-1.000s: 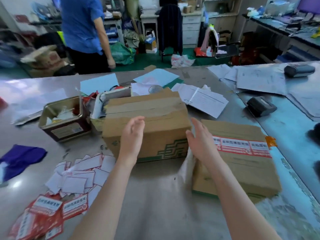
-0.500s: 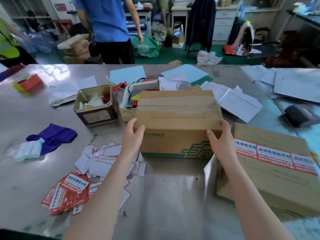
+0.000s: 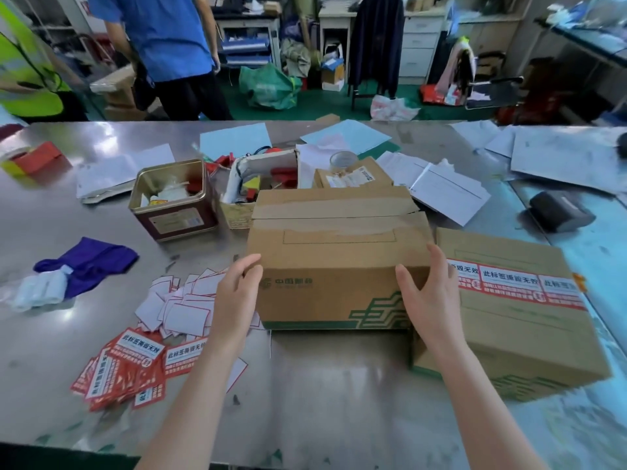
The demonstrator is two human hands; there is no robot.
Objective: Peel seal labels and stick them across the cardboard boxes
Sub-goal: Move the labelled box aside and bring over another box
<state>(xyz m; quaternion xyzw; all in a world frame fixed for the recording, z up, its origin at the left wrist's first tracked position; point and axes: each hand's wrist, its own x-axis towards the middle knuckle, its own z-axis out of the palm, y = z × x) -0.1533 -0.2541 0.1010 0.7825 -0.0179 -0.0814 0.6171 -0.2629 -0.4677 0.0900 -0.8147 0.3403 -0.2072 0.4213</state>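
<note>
**Both hands on the unsealed box**

I see the box at the centre of the table, flaps closed with brown tape along the top seam. No red label shows on it.

1. Left hand: it lies against the box's left near corner, at 9 o'clock of the box. The fingers are straight, thumb at the top edge. The hand touches the cardboard but is not wrapped round it.
2. Right hand: it sits at the box's right near corner, at 3 o'clock. The thumb presses the front face and the fingers curl over the top edge and right side, so this hand grips the box.

The sealed box stands just beside the first, at 3 o'clock, with a strip of red labels stuck across its top.

The loose labels lie in a red pile at 8 o'clock of the box, near the table's front edge. White backing slips are scattered between that pile and the left hand.

At 10 o'clock stands an open tin. At 9 o'clock, well apart, lies a purple cloth. Papers lie at 1 o'clock.
</note>
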